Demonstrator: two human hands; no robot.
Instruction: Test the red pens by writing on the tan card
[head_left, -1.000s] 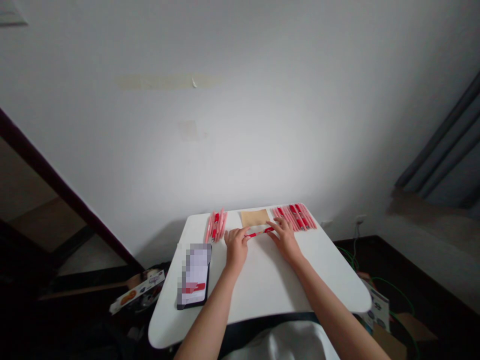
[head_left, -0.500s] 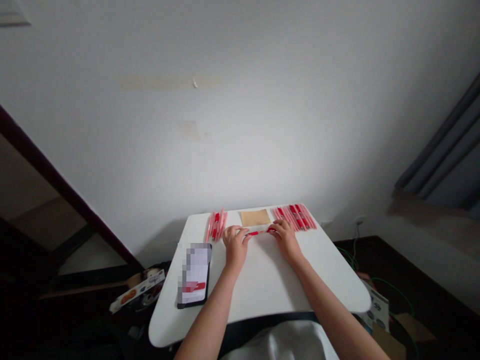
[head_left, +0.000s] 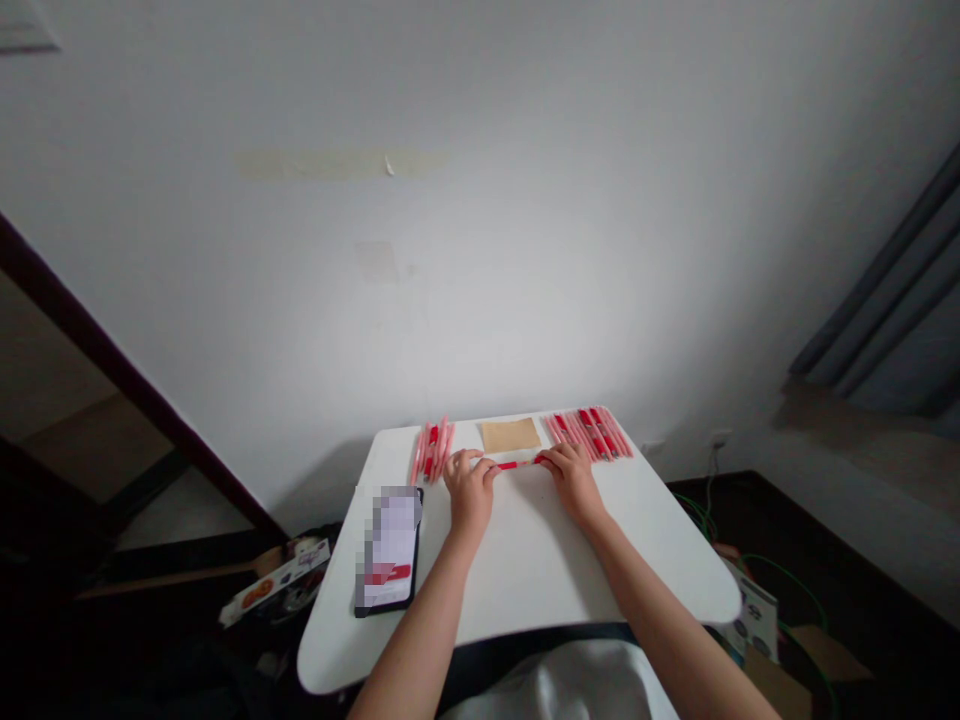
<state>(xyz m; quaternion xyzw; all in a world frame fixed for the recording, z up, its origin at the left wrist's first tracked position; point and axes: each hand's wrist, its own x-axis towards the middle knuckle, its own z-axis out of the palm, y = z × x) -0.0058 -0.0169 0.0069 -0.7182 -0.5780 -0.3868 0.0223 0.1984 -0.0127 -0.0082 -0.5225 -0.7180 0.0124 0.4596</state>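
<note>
A red and pink pen (head_left: pixel 517 464) lies crosswise between my two hands near the far side of the white table (head_left: pixel 540 570). My left hand (head_left: pixel 471 490) pinches its left end with fingers closed. My right hand (head_left: pixel 571 475) grips its right end. Just beyond the pen sits a small tan paper pad (head_left: pixel 511 435). A row of several pink and red pens (head_left: pixel 590 432) lies to the right of the pad. A smaller bunch of the same pens (head_left: pixel 432 450) lies to the left.
A black phone (head_left: pixel 391 548) rests on the table's left part. The table stands against a white wall. On the dark floor, a printed box (head_left: pixel 274 582) lies at the left, green cables (head_left: pixel 780 580) and cardboard at the right. A grey curtain (head_left: pixel 892 310) hangs at right.
Both hands with the pen have shifted slightly away from me, toward the tan pad, and the pen now lies more level.
</note>
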